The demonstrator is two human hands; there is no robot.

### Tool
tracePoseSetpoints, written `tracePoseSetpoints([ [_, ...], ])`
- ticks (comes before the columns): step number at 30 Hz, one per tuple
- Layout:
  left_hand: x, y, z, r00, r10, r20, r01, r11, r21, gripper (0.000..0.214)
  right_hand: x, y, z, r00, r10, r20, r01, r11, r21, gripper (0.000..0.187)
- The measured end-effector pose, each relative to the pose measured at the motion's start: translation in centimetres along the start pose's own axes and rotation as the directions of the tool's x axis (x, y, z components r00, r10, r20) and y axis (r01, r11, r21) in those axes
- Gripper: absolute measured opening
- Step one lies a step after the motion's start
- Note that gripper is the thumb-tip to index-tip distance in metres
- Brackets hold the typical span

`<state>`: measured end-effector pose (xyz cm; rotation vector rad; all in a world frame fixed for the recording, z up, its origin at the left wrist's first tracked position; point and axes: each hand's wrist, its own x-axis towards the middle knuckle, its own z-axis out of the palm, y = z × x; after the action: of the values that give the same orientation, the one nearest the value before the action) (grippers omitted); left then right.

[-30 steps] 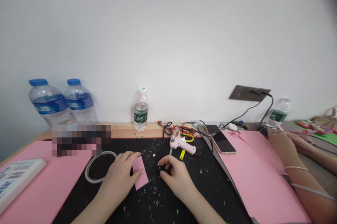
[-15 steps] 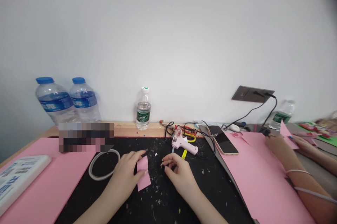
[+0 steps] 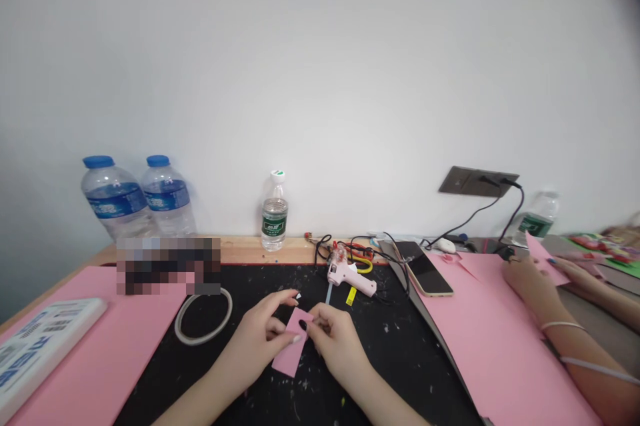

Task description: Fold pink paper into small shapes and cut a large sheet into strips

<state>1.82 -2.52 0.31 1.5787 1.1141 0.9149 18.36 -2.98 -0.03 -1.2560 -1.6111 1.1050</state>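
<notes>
Small pink foam piece (image 3: 286,358) was right in the middle of the black cutting mat (image 3: 405,373), sitting at a slant between the person's two hands. The left hand (image 3: 253,339) had its grip clamped on the piece's upper left side, with the thumb pressed on it. The right hand (image 3: 337,343) had its grip clamped near the top right corner, so the two hands were almost touching over it.

Just past the right hand, a pink hot glue gun (image 3: 349,281) lay at the mat's far edge, with a glue stick (image 3: 329,293) poking toward the hands and a little yellow tag (image 3: 351,296) next to it. A clear tape roll (image 3: 200,340) lay on the left part of the mat. Big pink foam sheets sat on either side, the left sheet (image 3: 125,319) and the right sheet (image 3: 500,346), with a phone (image 3: 425,269) on the right one. Water bottles (image 3: 117,199) stood at the table's (image 3: 295,250) far left, and off at the right a co-worker's hand (image 3: 525,283) held a pink cutout (image 3: 543,259).
</notes>
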Motion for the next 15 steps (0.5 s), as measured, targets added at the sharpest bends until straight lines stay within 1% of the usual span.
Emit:
tracePoseSetpoints([
  [2, 0.1, -0.1, 0.0, 1.0, -0.015, 0.007, 0.015, 1.0, 0.004, 0.043, 0.1, 0.0, -0.1, 0.999, 0.005, -0.046, -0.003, 0.999, 0.044, 0.013],
  [5, 0.2, -0.1, 0.0, 1.0, -0.003, 0.015, 0.004, 0.999, -0.038, 0.038, 0.5, -0.1, -0.2, 0.994, 0.012, -0.111, 0.001, 0.993, 0.114, 0.014],
  [9, -0.1, 0.4, 0.1, 0.999, -0.018, 0.028, 0.02, 0.997, -0.08, 0.035, 1.2, -0.1, -0.4, 0.986, 0.117, -0.118, -0.078, 0.952, 0.295, 0.02],
  [11, -0.2, 0.7, -0.1, 1.0, 0.0, 0.008, 0.001, 0.999, -0.034, 0.032, 1.5, -0.1, -0.7, 0.98, 0.154, -0.129, -0.102, 0.935, 0.341, 0.021],
  [13, -0.4, 1.0, -0.3, 0.998, 0.04, -0.042, -0.038, 0.998, 0.047, 0.03, 1.7, -0.2, -1.1, 0.976, 0.165, -0.139, -0.108, 0.932, 0.347, 0.02],
  [15, -0.4, 1.3, -0.6, 0.993, 0.078, -0.09, -0.066, 0.99, 0.127, 0.029, 1.9, -0.4, -1.3, 0.978, 0.166, -0.123, -0.115, 0.932, 0.344, 0.019],
])
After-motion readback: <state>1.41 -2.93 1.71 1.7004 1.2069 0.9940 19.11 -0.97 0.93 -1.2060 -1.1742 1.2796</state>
